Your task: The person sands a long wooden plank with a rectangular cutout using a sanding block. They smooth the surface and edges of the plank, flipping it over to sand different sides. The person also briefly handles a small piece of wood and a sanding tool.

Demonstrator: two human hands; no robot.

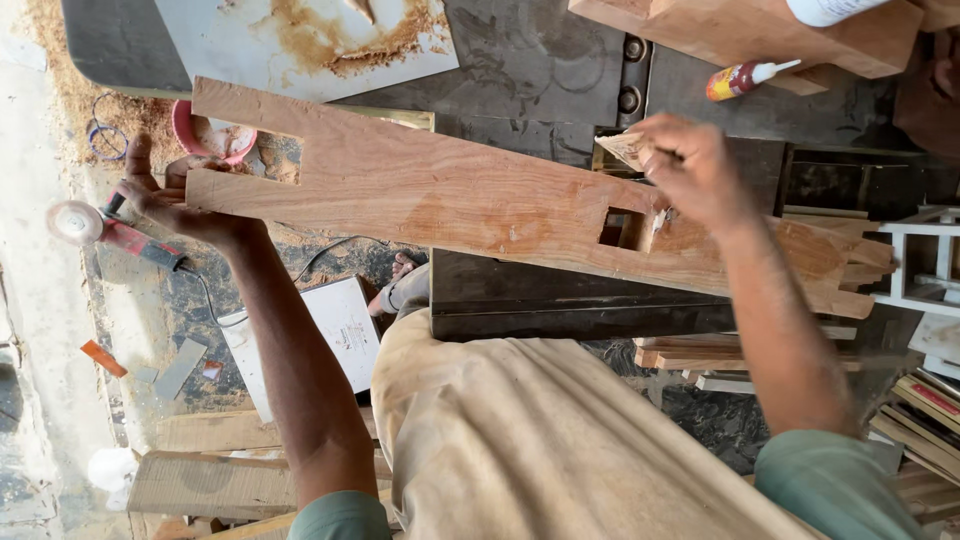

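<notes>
A long reddish wooden plank [450,195] with a notched end and a square mortise hole [622,228] lies across a dark metal work surface [540,70]. My left hand [165,195] grips the plank's notched end at the left. My right hand [690,170] holds a small piece of sandpaper or wood [625,148] and presses at the plank beside the square hole.
A glue bottle [745,78] and a thick wooden block [760,30] lie beyond the plank. A red angle grinder [110,232] sits on the floor left. A pink bowl [205,135], sawdust, a white box [335,330] and stacked wood offcuts [700,355] surround me.
</notes>
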